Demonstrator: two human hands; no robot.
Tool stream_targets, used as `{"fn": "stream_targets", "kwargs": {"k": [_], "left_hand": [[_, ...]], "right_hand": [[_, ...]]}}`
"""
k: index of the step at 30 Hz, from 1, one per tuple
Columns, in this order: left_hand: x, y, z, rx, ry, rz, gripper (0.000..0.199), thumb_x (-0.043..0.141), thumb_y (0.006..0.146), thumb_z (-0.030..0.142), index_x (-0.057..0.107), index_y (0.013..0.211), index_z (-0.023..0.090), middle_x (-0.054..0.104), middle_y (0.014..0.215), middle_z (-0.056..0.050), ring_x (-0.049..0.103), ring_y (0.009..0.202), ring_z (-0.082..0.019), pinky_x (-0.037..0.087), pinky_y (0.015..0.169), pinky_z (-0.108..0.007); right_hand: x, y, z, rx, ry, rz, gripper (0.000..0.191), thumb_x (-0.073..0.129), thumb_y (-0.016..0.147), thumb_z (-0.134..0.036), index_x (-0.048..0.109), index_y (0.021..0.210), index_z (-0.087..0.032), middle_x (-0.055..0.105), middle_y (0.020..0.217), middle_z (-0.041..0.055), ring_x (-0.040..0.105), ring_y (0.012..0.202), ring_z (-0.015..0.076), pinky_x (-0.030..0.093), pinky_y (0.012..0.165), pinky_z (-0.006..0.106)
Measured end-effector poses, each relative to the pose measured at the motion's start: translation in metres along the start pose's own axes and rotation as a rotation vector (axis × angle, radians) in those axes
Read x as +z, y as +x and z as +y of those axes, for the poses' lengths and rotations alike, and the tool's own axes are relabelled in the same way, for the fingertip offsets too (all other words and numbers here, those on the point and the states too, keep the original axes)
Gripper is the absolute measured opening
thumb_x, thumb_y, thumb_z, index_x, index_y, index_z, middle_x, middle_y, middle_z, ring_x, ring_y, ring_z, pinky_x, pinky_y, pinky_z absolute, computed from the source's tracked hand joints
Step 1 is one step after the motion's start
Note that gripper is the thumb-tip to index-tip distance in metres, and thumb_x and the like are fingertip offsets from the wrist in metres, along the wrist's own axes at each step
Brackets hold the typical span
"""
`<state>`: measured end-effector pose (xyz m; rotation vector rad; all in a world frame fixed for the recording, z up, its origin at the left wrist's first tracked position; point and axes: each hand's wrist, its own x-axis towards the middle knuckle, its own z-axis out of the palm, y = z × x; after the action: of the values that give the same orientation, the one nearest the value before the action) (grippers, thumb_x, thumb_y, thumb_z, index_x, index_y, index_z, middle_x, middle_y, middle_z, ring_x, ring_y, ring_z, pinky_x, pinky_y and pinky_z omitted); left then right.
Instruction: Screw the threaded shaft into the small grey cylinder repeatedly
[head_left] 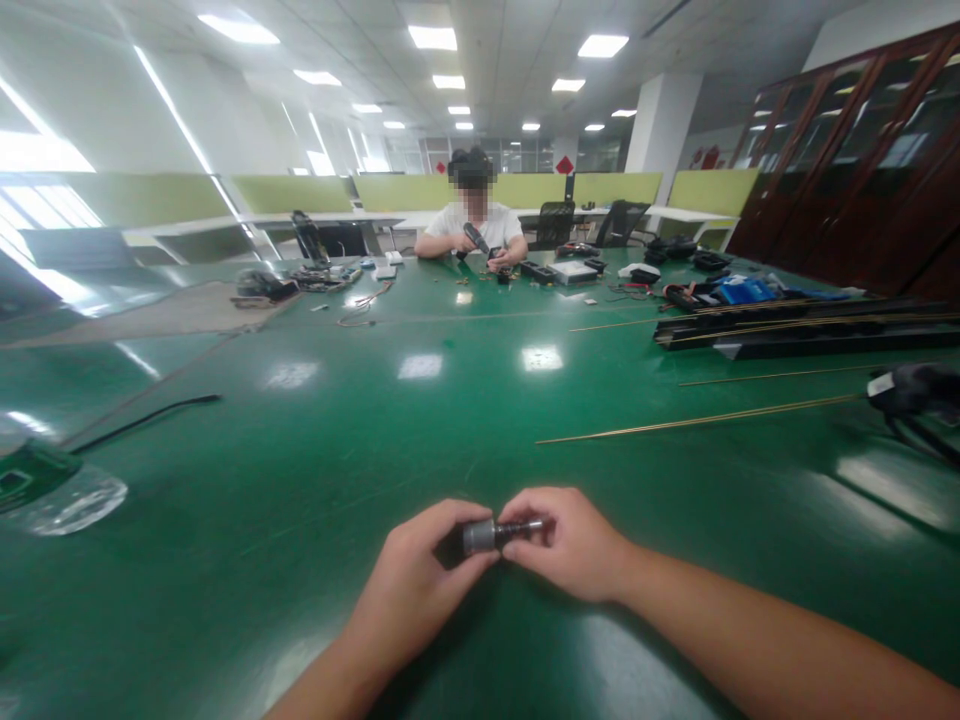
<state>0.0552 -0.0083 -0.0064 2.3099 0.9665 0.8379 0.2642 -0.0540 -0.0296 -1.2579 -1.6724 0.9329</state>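
A small grey and black cylindrical part (480, 537) with a thin metal shaft lies sideways between my hands, just above the green table (420, 440). My left hand (412, 575) grips its thick grey body between thumb and fingers. On the other side, my right hand (570, 545) pinches around the narrow shaft end, whose silver tip shows between the fingers. The fingertips of both hands nearly meet at the middle of the part.
A plastic bottle (75, 500) lies at the left edge near a black rod (150, 420). Brass rods (675, 420) and black rails (810, 325) are at the right. Across the table a person (476, 225) holds a dark tool (476, 238) among scattered parts.
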Motion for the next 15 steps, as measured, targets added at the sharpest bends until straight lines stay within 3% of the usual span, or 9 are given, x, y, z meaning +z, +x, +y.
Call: {"fn": "stream_targets", "kwargs": {"k": [15], "left_hand": [[-0.0006, 0.0004, 0.0007, 0.013, 0.008, 0.012, 0.019, 0.072, 0.079, 0.026, 0.071, 0.098, 0.026, 0.074, 0.094, 0.000, 0.070, 0.084, -0.018, 0.056, 0.078, -0.026]], "right_hand": [[-0.0006, 0.0004, -0.0027, 0.037, 0.029, 0.018, 0.014, 0.072, 0.076, -0.017, 0.073, 0.091, -0.018, 0.069, 0.079, 0.0004, 0.058, 0.065, 0.0131, 0.044, 0.061, 0.022]]}}
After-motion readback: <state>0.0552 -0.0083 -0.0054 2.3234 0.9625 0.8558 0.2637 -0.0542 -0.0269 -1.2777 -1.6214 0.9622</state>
